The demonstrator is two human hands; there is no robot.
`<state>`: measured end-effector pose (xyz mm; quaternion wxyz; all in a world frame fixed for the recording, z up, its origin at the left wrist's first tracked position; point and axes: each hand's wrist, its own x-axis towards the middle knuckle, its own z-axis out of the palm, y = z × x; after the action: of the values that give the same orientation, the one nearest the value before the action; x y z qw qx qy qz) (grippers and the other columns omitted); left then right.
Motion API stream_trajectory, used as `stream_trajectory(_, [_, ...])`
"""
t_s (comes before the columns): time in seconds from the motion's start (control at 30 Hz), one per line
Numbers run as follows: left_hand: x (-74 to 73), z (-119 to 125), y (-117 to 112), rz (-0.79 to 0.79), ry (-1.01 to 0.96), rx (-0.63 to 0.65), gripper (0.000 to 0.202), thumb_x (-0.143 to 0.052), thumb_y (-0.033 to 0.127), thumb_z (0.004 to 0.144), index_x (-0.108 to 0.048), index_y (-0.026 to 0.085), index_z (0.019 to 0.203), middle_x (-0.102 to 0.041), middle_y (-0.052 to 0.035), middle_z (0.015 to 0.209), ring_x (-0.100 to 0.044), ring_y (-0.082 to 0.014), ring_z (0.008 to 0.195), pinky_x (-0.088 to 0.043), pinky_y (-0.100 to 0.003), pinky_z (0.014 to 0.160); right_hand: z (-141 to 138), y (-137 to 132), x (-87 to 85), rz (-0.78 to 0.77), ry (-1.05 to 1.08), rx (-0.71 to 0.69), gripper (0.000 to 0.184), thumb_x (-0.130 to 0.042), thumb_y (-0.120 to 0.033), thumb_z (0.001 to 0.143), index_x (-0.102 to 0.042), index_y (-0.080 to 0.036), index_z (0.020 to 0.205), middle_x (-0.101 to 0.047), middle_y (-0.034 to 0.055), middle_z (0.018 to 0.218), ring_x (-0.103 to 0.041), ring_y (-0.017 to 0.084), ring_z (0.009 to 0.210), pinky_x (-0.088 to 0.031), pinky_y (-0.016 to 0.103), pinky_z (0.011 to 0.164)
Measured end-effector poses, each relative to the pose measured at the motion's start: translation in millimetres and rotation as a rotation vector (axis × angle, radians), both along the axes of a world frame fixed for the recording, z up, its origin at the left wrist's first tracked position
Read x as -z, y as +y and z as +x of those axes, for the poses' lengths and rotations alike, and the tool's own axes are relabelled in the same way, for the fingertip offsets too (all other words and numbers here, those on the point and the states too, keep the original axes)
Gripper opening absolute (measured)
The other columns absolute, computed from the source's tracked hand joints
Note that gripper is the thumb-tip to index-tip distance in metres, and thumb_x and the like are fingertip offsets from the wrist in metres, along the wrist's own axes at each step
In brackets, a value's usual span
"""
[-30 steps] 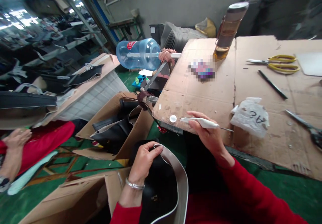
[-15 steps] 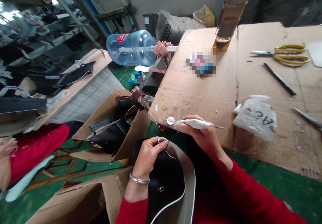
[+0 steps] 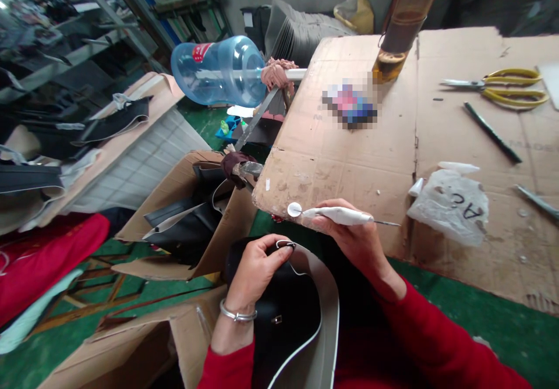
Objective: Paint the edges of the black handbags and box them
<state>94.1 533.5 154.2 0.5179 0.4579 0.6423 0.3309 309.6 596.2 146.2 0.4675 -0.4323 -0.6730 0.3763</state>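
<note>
My left hand (image 3: 258, 267) pinches the upper edge of a black leather bag piece (image 3: 288, 325) between thumb and fingers. The piece has a grey lining (image 3: 328, 296), a white rim and a small metal fitting on its black face. In my right hand (image 3: 356, 240) is a white-wrapped needle tool (image 3: 345, 215) with a thin metal rod sticking out behind it. Its front tip points left and meets a small white disc or cap (image 3: 294, 209) at the near corner of the cardboard-covered table (image 3: 340, 173). Whether the disc holds anything I cannot tell.
Yellow-handled scissors (image 3: 515, 89), a dark stick (image 3: 492, 133), a crumpled plastic bag (image 3: 452, 205) and a drink bottle (image 3: 399, 34) are on the table. A blue water jug (image 3: 218, 70) lies sideways beyond its left edge. Cartons (image 3: 236, 226) with black pieces stand left.
The view has shifted slightly, so the jug and cartons sit further left and the background higher. Both hands keep their grips, and the tool tip stays at the white disc.
</note>
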Motion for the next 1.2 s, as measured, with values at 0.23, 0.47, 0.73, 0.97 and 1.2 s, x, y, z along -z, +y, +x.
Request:
stream_trajectory(0.23, [-0.8,2.8,0.9,-0.022,-0.062,0.018,0.017,-0.077,0.031,0.08,-0.081,0.018,0.091,-0.078,-0.0051,0.089,-0.068,-0.0222,0.085,-0.05,-0.029,0.078,1.3,0.7,-0.2,-0.032,0.067,0.037,0.021,-0.069,-0.041,0.099,-0.075,-0.021,0.095,-0.074,0.0053,0.096,-0.071,0.021,0.082,-0.055,0.028,0.066])
stream_trajectory(0.47, [-9.3,3.9,-3.2,-0.042,-0.078,0.037,0.021,-0.079,0.031,0.078,-0.081,0.017,0.093,-0.078,-0.0055,0.088,-0.066,-0.0212,0.081,-0.048,-0.029,0.076,22.1,-4.5,-2.8,-0.269,0.309,-0.274,0.023,-0.079,-0.042,0.091,-0.078,-0.019,0.094,-0.075,0.0053,0.086,-0.071,0.021,0.074,-0.058,0.028,0.064])
stream_trajectory(0.73, [-12.6,8.8,-8.9,-0.033,-0.092,0.067,0.02,-0.079,0.029,0.078,-0.081,0.016,0.092,-0.078,-0.0051,0.088,-0.066,-0.0208,0.082,-0.047,-0.029,0.079,22.2,-4.1,-9.4,-0.293,0.351,-0.401,0.021,-0.081,-0.037,0.09,-0.078,-0.017,0.094,-0.074,0.0051,0.081,-0.07,0.019,0.071,-0.056,0.026,0.061])
stream_trajectory(0.97, [-18.1,11.0,-10.7,-0.017,-0.087,0.073,0.019,-0.079,0.029,0.078,-0.082,0.017,0.092,-0.079,-0.0047,0.088,-0.067,-0.0213,0.084,-0.048,-0.028,0.08,21.1,-3.1,-9.7,-0.28,0.393,-0.46,0.014,-0.081,-0.03,0.091,-0.078,-0.017,0.093,-0.075,0.0047,0.083,-0.068,0.017,0.071,-0.054,0.025,0.063])
stream_trajectory(1.2, [-18.3,13.0,-10.7,0.006,-0.083,0.084,0.019,-0.076,0.031,0.082,-0.082,0.016,0.092,-0.078,-0.0052,0.087,-0.066,-0.021,0.082,-0.046,-0.029,0.078,20.1,-2.4,-11.2,-0.292,0.392,-0.465,0.011,-0.08,-0.027,0.09,-0.078,-0.016,0.091,-0.074,0.0038,0.08,-0.064,0.015,0.067,-0.05,0.023,0.06])
